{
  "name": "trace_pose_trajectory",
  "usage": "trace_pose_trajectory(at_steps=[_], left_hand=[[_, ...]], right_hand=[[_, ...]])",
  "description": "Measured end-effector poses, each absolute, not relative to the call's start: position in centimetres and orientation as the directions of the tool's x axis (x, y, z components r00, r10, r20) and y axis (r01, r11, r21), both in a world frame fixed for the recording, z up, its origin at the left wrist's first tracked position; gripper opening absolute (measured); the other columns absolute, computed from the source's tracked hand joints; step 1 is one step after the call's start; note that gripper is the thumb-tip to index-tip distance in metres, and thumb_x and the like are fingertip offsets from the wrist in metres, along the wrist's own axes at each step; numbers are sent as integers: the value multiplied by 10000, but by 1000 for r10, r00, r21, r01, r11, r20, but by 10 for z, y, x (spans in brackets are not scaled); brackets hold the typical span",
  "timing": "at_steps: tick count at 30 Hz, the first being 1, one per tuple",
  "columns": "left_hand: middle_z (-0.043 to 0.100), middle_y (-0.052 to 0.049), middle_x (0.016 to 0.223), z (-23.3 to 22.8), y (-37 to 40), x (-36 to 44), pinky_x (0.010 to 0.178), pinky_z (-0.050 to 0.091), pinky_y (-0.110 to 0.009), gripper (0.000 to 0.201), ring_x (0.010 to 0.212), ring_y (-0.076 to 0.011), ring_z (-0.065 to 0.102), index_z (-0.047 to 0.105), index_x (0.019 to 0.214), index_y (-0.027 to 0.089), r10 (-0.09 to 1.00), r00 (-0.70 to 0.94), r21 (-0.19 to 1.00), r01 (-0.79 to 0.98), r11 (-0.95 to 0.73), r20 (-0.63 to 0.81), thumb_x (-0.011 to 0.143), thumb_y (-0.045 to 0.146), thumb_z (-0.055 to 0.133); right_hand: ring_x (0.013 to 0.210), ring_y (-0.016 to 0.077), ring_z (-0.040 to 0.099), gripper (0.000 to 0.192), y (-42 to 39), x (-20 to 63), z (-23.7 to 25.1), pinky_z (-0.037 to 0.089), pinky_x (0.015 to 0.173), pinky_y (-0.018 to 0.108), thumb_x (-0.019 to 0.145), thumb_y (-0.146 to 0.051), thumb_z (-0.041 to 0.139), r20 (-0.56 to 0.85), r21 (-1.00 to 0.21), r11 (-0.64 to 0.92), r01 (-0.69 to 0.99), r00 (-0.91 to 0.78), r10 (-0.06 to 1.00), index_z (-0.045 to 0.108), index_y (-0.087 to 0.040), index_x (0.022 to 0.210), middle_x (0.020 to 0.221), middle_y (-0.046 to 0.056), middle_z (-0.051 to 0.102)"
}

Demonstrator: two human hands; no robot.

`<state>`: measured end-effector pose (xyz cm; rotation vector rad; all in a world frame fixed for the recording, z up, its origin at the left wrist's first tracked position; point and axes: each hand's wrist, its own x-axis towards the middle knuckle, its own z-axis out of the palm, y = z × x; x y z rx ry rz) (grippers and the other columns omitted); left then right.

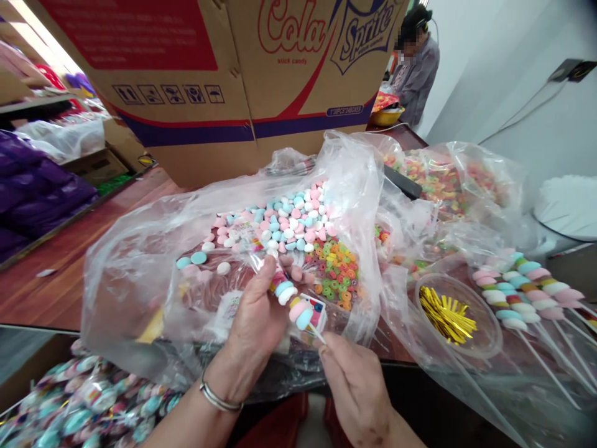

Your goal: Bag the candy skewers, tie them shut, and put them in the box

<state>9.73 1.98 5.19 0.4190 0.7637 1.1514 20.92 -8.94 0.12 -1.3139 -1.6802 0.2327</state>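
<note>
My left hand [256, 311] is closed around the upper part of a candy skewer [299, 311] strung with pink, white and blue pieces. Shiny clear wrapping shows at the skewer's far end, above my left thumb. My right hand [357, 386] pinches the white stick [318, 333] at its lower end. The skewer is tilted, its stick toward me. Just beyond my hands, loose pastel candies [289, 218] and small gummy rings [338, 270] lie on a clear plastic sheet [135, 249]. A small printed card or packet [317, 311] sits behind the skewer.
Finished-looking skewers [527, 289] lie at the right beside a round tub [495, 333] of gold twist ties [445, 314]. Bags of gummy rings [443, 180] stand behind. A large carton [233, 93] blocks the back. Wrapped candies [93, 404] fill a box at lower left. Another person [415, 74] stands far right.
</note>
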Motion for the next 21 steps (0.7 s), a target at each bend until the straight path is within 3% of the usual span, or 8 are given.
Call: trace_pose_trajectory(at_steps=[2,7,11,15,17,18,20,21], left_hand=[[696,-97,732,55,29,88,637,602,-358,275,679,-231,700,661,869,114,933,131,660,-674,332,-335,881,383,608],[685,-67,667,57,47,74,668,616,-428,160,652,-238,707,627,789,141,938,-51,675,-708,207,-342,885,268,606],[528,42,531,53,49,79,609,603,-311,189,494,-120,586,568,682,146,943,-4,642,-734,224,-334,846,172,658],[508,48,534,50,44,89,550,576,-250,225,455,-96,548,560,669,147,929,0,639,-726,254,-370,876,177,642],[521,42,549,48,42,92,542,574,-250,229,458,-98,554,559,674,150,914,14,627,-723,289,-404,889,184,630],[524,41,555,47,41,93,543,576,-256,230,457,-97,552,559,679,150,907,30,617,-723,310,-420,898,187,620],[518,43,562,46,41,95,544,579,-265,231,443,-89,533,560,691,145,896,70,592,-728,346,-438,916,182,593],[513,43,565,46,41,95,543,577,-265,233,440,-86,526,561,697,142,892,89,580,-730,361,-443,927,179,576]], right_hand=[[525,134,604,233,-91,216,1,472,516,227,931,-80,416,511,-695,390,604,35,859,642,-114,975,630,34,632],[514,155,606,270,-93,222,-6,472,499,261,862,-27,493,669,-499,466,731,-17,743,647,-67,1081,623,52,649],[499,157,599,273,-91,217,-9,462,496,272,848,-16,516,711,-373,451,811,-62,701,641,-67,1085,600,44,647],[481,150,583,262,-88,211,-10,446,510,271,850,-22,535,736,-304,399,865,-53,675,646,-72,1082,559,25,631],[504,146,578,262,-89,210,-9,430,519,265,864,-47,525,708,-428,416,802,12,706,661,-92,1084,590,32,640],[520,140,572,239,-90,210,-9,420,523,259,884,-77,515,642,-564,409,718,69,764,674,-105,1061,608,34,637],[501,114,506,215,-93,210,-5,370,492,237,935,-184,484,329,-894,251,370,166,930,690,-126,953,583,9,574],[470,95,440,244,-94,210,-2,327,465,224,948,-247,477,110,-988,91,125,159,981,684,-132,886,541,-18,508]])
